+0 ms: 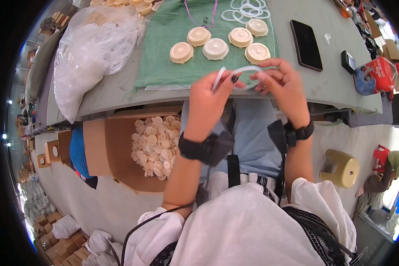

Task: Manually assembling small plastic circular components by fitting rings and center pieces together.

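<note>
Over the table's front edge, my left hand (209, 96) and my right hand (286, 84) are raised close together. Both are closed, pinching a translucent white ring (248, 69) that bends between the fingertips. A second whitish loop section shows at my left fingers; whether it is the same ring I cannot tell. Just beyond my hands, several cream round plastic caps (215, 48) lie on a green cloth (157, 73). At the cloth's far right is a loose pile of similar white rings (246, 10).
A clear plastic bag (91, 53) of whitish pieces slumps over the table's left edge. Below it, an open cardboard box (119, 146) holds many cream caps (155, 146). A black phone (306, 45) and a red packet (377, 75) lie to the right. A yellow stool (340, 168) stands on the floor.
</note>
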A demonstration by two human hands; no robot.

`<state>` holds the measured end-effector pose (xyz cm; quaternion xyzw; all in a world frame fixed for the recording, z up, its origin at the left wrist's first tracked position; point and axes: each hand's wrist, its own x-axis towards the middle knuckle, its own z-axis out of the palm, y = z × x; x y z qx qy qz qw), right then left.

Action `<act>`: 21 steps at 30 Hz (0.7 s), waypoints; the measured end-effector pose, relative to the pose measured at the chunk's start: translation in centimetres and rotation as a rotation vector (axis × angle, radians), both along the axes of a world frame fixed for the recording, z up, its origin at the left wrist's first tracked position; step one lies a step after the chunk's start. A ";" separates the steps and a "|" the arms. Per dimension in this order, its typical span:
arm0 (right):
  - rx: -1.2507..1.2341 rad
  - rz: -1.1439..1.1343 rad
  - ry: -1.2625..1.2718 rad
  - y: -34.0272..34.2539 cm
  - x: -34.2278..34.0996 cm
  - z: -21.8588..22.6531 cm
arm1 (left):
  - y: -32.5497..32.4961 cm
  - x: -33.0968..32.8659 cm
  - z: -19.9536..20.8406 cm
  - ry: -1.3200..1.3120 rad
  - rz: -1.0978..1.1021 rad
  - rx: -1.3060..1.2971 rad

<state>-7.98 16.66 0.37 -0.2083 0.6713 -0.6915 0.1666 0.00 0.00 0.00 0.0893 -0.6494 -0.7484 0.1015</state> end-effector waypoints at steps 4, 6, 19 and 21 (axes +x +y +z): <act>0.176 -0.081 0.154 1.2 -3.0 0.2 | 0.1 -4.1 0.3 0.065 0.035 -0.547; 0.310 -0.134 0.288 1.5 -4.1 0.4 | 0.1 -5.8 0.0 0.064 0.018 -0.659; 0.325 -0.117 0.333 1.6 -8.4 -3.1 | 0.7 -9.3 -2.6 0.102 0.150 -0.929; 0.326 -0.157 0.335 1.5 -8.6 -3.6 | 0.8 -9.6 -2.4 0.099 0.168 -0.978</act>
